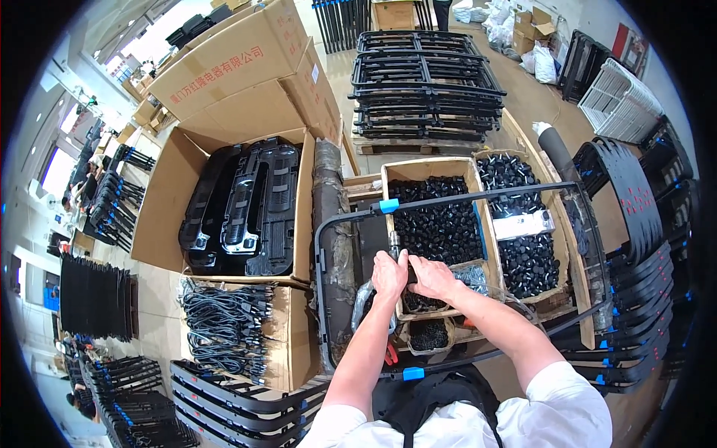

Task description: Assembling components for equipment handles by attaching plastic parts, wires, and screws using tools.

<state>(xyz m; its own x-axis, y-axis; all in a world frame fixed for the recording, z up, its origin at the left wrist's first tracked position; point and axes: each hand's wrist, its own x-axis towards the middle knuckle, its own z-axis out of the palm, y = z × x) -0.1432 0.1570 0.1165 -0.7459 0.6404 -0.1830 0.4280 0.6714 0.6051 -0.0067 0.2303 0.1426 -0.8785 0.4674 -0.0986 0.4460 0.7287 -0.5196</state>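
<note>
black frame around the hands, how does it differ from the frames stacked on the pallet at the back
The near frame is single; the stacked frames form a pile on a pallet. The near frame carries blue pieces; none show on the stacked frames. Both are black with rounded corners.

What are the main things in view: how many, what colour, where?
Large open cardboard box: one, brown, left
Glossy plastic panels: several, black, inside it
Tangled slim cables: many, black, lower left
Large tubular frame: one, black, centre
Small round parts: many, black, centre right
Stacked rectangular frames: many, black, rear centre
Metal hand tool: one, silver end, centre
Left fingers and right fingers: two sets, bare, at the tool
Short sleeves: two, white, lower edge
</note>
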